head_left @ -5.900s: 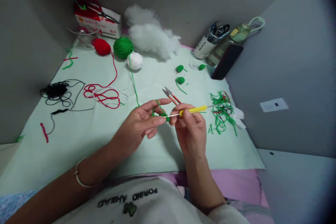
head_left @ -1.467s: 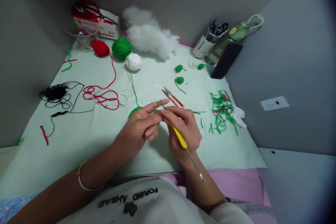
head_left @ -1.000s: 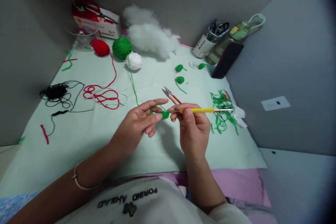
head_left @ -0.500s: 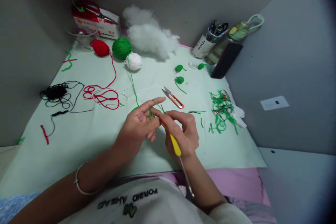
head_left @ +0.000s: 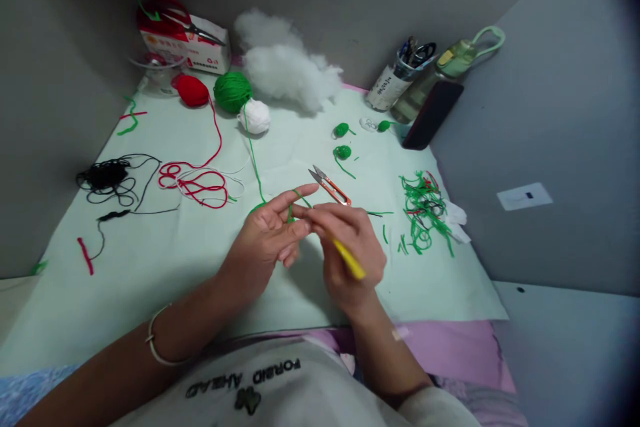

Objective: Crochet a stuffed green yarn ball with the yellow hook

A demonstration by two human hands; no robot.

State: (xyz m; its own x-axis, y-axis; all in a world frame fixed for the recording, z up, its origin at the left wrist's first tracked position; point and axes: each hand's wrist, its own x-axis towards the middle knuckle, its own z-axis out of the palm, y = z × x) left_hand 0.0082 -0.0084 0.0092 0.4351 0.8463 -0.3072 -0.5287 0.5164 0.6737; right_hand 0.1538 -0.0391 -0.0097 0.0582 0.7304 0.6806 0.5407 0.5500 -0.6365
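My right hand (head_left: pixel 353 253) is closed around a crochet hook with a yellow handle (head_left: pixel 349 259); the hook's tip is hidden at the fingers. Close against it, my left hand (head_left: pixel 270 233) pinches with thumb and middle finger, its index finger stretched out. Green yarn (head_left: pixel 254 159) runs from the green ball (head_left: pixel 233 92) down to my left hand and loops over its fingers. Whatever small work sits in the pinch is mostly covered. Just beyond the fingertips lie orange thread snips (head_left: pixel 331 187), partly behind my right hand.
Red (head_left: pixel 193 91) and white yarn balls (head_left: pixel 255 117) stand at the back beside white stuffing (head_left: pixel 290 67). Small green crocheted pieces (head_left: pixel 342 153) lie behind the snips. Yarn scraps (head_left: pixel 424 213) are heaped right, black yarn (head_left: pixel 105 175) left. A phone (head_left: pixel 433 116) leans against a bottle (head_left: pixel 457 57).
My right hand has turned and shifted slightly right, swinging the hook's yellow handle outward; its metal rear end no longer shows clearly. My left hand has barely moved.
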